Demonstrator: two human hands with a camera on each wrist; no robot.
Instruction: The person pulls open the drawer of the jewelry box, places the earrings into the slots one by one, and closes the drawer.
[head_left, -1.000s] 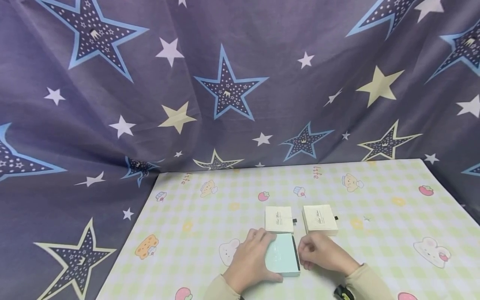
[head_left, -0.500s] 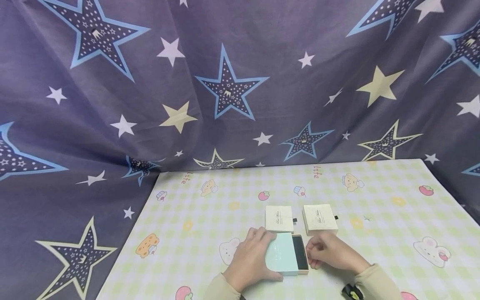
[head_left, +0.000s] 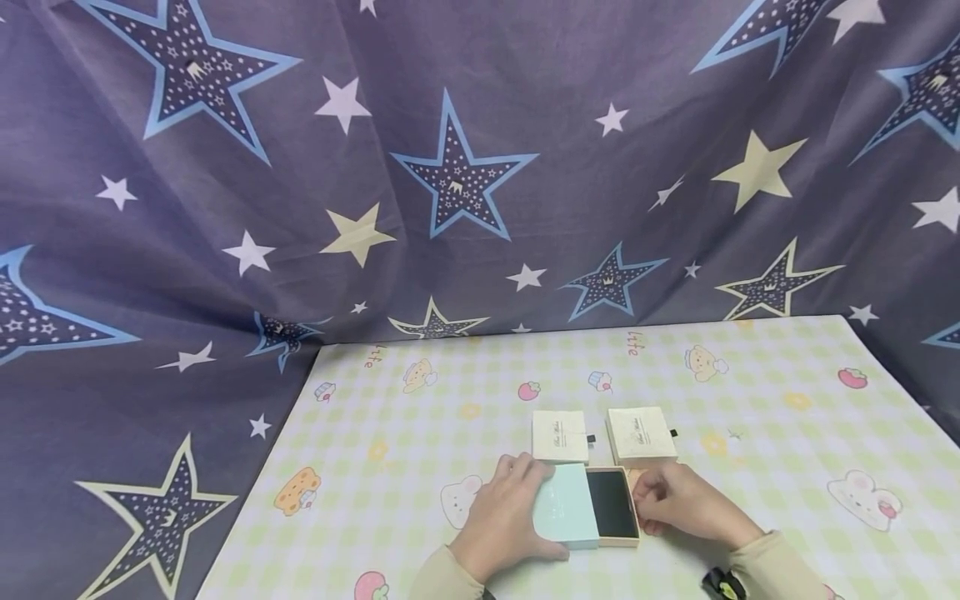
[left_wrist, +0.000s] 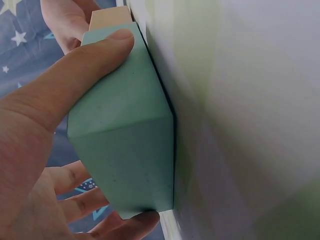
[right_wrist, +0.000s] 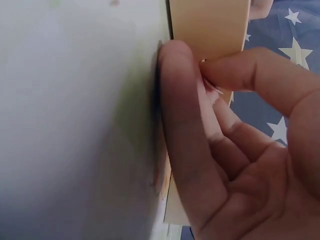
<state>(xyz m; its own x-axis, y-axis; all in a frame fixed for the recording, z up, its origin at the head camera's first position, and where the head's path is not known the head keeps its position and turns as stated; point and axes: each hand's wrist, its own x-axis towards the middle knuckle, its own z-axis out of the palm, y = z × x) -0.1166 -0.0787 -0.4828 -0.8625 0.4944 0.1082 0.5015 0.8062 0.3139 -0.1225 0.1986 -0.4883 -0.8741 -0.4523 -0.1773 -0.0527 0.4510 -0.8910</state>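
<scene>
A mint-green box sleeve [head_left: 567, 504] lies on the table, with a tan drawer [head_left: 630, 540] with a dark inner base sticking out of its right side. My left hand [head_left: 504, 518] holds the sleeve from the left; in the left wrist view the thumb presses one side of the sleeve [left_wrist: 125, 120] and the fingertips reach the opposite edge. At the drawer's right end, my right hand [head_left: 686, 504] pinches something small. The right wrist view has thumb and finger meeting against the drawer's tan front [right_wrist: 210, 27], mostly hiding the pinched part.
Two cream boxes with dark pull tabs, a left one [head_left: 560, 437] and a right one [head_left: 642, 435], lie just behind the mint box. The checked tablecloth [head_left: 375, 500] covers the table. A star-patterned curtain [head_left: 480, 267] hangs behind it.
The drawer has slid out to the right from the sleeve, showing its dark base. My right hand has moved right with it, while my left hand has kept its place on the sleeve.
</scene>
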